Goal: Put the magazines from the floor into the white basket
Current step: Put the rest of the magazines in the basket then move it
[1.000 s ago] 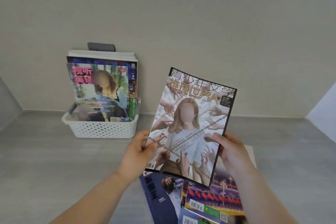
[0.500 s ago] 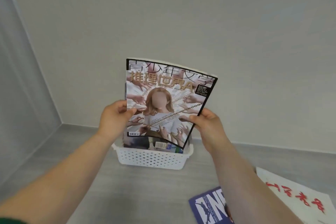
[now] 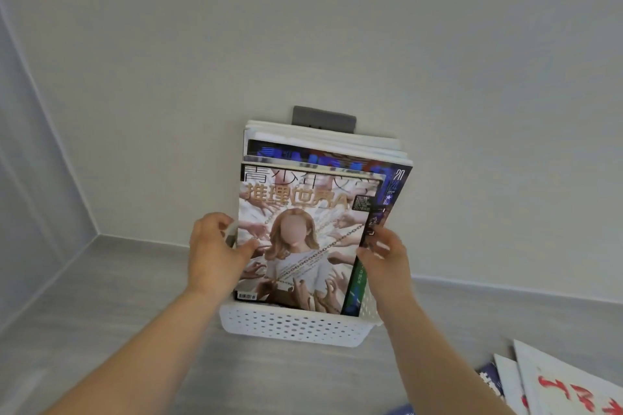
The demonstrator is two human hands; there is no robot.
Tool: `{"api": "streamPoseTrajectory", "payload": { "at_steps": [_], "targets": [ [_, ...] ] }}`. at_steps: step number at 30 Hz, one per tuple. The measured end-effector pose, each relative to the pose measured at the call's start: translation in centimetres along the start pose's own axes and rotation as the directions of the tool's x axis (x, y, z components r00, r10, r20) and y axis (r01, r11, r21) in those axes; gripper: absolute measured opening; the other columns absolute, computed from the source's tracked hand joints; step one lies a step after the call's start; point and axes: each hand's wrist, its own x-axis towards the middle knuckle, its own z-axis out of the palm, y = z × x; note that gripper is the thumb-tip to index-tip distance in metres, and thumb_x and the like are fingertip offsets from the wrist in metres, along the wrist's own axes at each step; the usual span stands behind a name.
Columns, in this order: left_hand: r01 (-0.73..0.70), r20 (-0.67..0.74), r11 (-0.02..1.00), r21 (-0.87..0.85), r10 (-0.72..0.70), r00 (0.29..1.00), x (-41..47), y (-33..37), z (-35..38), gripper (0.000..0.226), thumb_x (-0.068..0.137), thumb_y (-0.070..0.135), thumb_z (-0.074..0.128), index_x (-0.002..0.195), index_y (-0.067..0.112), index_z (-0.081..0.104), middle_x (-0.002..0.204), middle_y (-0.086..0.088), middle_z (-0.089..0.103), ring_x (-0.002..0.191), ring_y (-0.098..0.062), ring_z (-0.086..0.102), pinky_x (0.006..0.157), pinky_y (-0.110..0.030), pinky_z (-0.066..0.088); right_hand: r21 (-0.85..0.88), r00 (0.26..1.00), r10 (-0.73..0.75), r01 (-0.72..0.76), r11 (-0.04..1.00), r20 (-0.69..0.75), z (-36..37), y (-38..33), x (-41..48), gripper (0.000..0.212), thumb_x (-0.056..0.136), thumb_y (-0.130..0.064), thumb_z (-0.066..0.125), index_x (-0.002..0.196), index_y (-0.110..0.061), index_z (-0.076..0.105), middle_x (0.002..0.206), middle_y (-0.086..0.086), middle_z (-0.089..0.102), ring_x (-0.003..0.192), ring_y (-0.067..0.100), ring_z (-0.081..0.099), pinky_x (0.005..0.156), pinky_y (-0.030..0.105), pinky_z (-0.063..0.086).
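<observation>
You had the front magazine (image 3: 296, 239) at mid-frame, its lower edge already inside the white basket (image 3: 290, 327), your left hand (image 3: 215, 246) and right hand (image 3: 384, 249) each clenched on a side edge. The sound move was to keep it upright, slide it flush against the stack (image 3: 323, 145), then let go. More magazines (image 3: 566, 377) lay on the floor (image 3: 101, 313) at lower right.

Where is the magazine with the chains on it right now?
In the head view, the chain magazine stands upright at the front of the white basket by the wall, ahead of the other magazines, with the left hand and right hand on its sides.
</observation>
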Motion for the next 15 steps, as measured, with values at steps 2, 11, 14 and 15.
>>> {"api": "streamPoseTrajectory", "payload": {
  "at_steps": [2, 11, 14, 15],
  "targets": [
    [0.062, 0.052, 0.986, -0.153, -0.055, 0.997, 0.4, 0.0, 0.1, 0.073, 0.065, 0.009, 0.077, 0.126, 0.011, 0.037, 0.129, -0.009, 0.043, 0.114, -0.022, 0.043, 0.088, -0.027, 0.035, -0.078, 0.997, 0.018, -0.024, 0.997, -0.077, -0.2, 0.2, 0.9, 0.056, 0.082, 0.0, 0.056, 0.132, -0.017, 0.036, 0.135, 0.005, 0.044, 0.121, 0.018, 0.042, 0.096, 0.031, 0.041],
    [0.216, 0.372, 0.844, -0.49, -0.021, 0.928, 2.4, -0.1, 1.4, 0.052, 0.074, 0.015, 0.067, 0.118, 0.029, 0.042, 0.1, 0.012, 0.061, 0.084, 0.001, 0.059, 0.061, -0.014, 0.046, 0.042, 0.984, 0.008, -0.016, 0.999, 0.177, 1.4, -0.5, 2.5, 0.061, 0.069, 0.018, 0.048, 0.119, -0.015, 0.04, 0.095, 0.005, 0.061, 0.071, 0.005, 0.068, 0.054, 0.039, 0.059],
    [0.208, 0.356, 0.817, -0.537, -0.004, 0.935, 2.5, -0.6, 1.6, 0.038, 0.076, 0.018, 0.065, 0.108, 0.029, 0.048, 0.095, 0.014, 0.062, 0.08, 0.004, 0.062, 0.059, -0.011, 0.048, 0.023, 0.986, -0.02, 0.016, 1.0, 0.168, 1.5, -1.0, 2.2, 0.063, 0.069, 0.021, 0.045, 0.119, -0.017, 0.04, 0.09, 0.003, 0.058, 0.06, -0.008, 0.064, 0.04, 0.02, 0.051],
    [0.204, 0.358, 0.819, -0.536, 0.002, 0.934, 2.5, -0.6, 1.6, 0.032, 0.077, 0.018, 0.065, 0.102, 0.031, 0.05, 0.095, 0.013, 0.063, 0.084, 0.002, 0.062, 0.063, -0.014, 0.047, 0.016, 0.984, -0.03, 0.028, 0.999, 0.176, 1.3, -0.9, 2.1, 0.064, 0.069, 0.022, 0.045, 0.12, -0.016, 0.039, 0.089, 0.001, 0.059, 0.06, -0.01, 0.063, 0.041, 0.017, 0.05]
  ]
}}
